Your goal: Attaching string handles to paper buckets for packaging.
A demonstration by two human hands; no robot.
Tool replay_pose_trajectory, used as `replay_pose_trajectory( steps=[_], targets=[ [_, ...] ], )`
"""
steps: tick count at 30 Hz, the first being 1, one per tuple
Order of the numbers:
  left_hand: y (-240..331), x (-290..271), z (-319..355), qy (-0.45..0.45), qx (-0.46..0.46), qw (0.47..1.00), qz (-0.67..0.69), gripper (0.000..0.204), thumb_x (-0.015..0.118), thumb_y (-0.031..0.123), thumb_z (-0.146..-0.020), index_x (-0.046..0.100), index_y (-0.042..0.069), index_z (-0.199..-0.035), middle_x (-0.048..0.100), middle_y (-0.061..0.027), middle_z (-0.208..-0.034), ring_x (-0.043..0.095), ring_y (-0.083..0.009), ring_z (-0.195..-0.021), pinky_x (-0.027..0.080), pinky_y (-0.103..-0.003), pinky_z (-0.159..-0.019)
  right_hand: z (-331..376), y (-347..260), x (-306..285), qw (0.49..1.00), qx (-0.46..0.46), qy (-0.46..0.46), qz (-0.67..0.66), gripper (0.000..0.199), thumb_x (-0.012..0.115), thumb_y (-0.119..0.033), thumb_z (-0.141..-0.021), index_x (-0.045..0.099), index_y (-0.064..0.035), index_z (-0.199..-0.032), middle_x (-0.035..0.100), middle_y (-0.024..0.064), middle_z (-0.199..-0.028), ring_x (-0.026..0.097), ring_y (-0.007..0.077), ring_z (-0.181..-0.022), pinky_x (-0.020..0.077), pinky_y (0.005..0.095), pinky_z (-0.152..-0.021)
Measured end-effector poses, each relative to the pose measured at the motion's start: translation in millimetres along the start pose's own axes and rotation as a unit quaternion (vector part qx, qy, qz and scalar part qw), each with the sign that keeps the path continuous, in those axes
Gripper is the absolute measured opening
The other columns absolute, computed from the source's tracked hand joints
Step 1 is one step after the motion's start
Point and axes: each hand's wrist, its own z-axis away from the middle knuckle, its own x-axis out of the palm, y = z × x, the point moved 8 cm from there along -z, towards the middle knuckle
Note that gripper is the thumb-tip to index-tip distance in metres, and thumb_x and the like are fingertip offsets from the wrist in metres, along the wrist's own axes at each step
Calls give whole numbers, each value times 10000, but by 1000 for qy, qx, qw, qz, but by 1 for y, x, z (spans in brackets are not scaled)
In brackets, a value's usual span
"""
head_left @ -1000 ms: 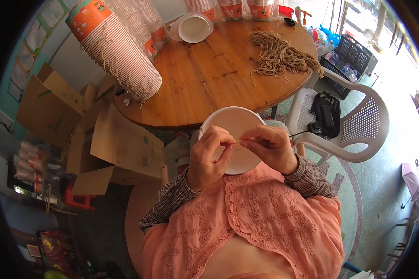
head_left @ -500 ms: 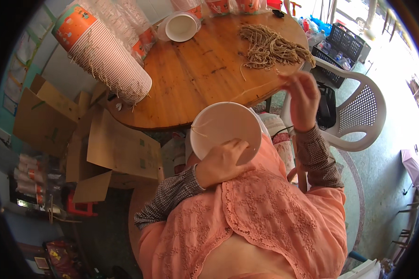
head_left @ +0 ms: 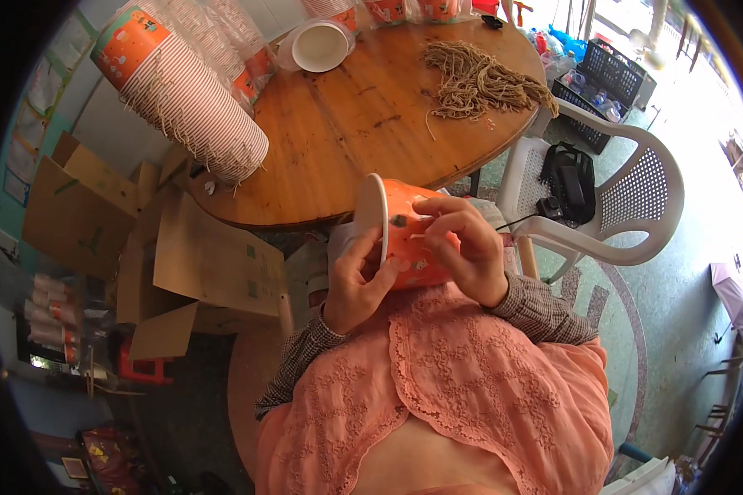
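While the orange paper cup (head_left: 406, 235) lies on its side in the air just off the near edge of the round wooden surface (head_left: 363, 115), both hands are closed on it. The left hand (head_left: 357, 285) cradles it from below, thumb and fingers up near the white rim. The right hand (head_left: 462, 247) curls over the body and pinches something thin and pale against the side wall, close to a small dark hole; it looks like a cord end, though it is too fine to be sure.

To do this step well, I would say the left hand should keep the cup from turning, holding lightly enough that the wall does not buckle, while the right works the cord end straight at the hole rather than at a slant.

Counting: one cup in hand, and one long nested stack of matching cups (head_left: 182, 91) lying on its side at the far left of the surface. One tangled bundle of tan cords (head_left: 479, 78) sits at the far right edge, and one white bowl-like lid (head_left: 320, 45) at the far edge. One white plastic chair (head_left: 627, 198) stands to the right, and flattened cardboard (head_left: 206, 264) lies on the floor to the left.
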Motion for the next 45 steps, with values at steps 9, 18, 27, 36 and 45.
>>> replay_pose_trajectory(
  steps=[9, 18, 27, 36, 45],
  targets=[
    [-8, -2, 9, 8, -10, 999, -41, 431, 629, 71, -904, 496, -47, -1296, 688, -105, -950, 647, -104, -863, 522, -248, -721, 0, -18, 9, 987, -61, -30, 147, 177, 684, -15, -833, 590, -34, -982, 579, 153, -1168, 629, 281, -998, 531, 327, -795],
    [0, -3, 12, 18, 37, 987, -157, 476, 665, 105, -871, 503, -37, -1295, 692, -156, -861, 706, -202, -756, 544, -308, -645, -1, -21, 15, 987, -58, -46, 143, 174, 670, 25, -809, 589, -28, -954, 607, 127, -1106, 647, 272, -950, 535, 338, -783],
    [-2, -1, 16, 18, 69, 974, -213, 494, 674, 131, -857, 504, -40, -1288, 683, -206, -923, 702, -326, -825, 552, -365, -689, 0, -19, 17, 983, -38, -54, 174, 179, 675, 59, -791, 605, -8, -942, 636, 138, -1059, 644, 276, -942, 521, 343, -808],
    [18, 6, 17, 13, 135, 938, -320, 490, 673, 87, -844, 505, -42, -1286, 655, -226, -993, 676, -353, -881, 542, -400, -737, 1, -14, 21, 979, -65, -61, 184, 191, 704, 41, -776, 638, -22, -944, 626, 125, -1046, 632, 283, -925, 516, 357, -785],
    [34, 23, 19, -42, 178, 880, -438, 303, 649, 69, -840, 569, -20, -1119, 647, -151, -856, 657, -312, -729, 521, -390, -619, 19, -9, 11, 970, -128, -64, 195, 228, 751, 0, -751, 657, -31, -956, 606, 118, -1031, 610, 263, -921, 505, 349, -777]
  ],
)
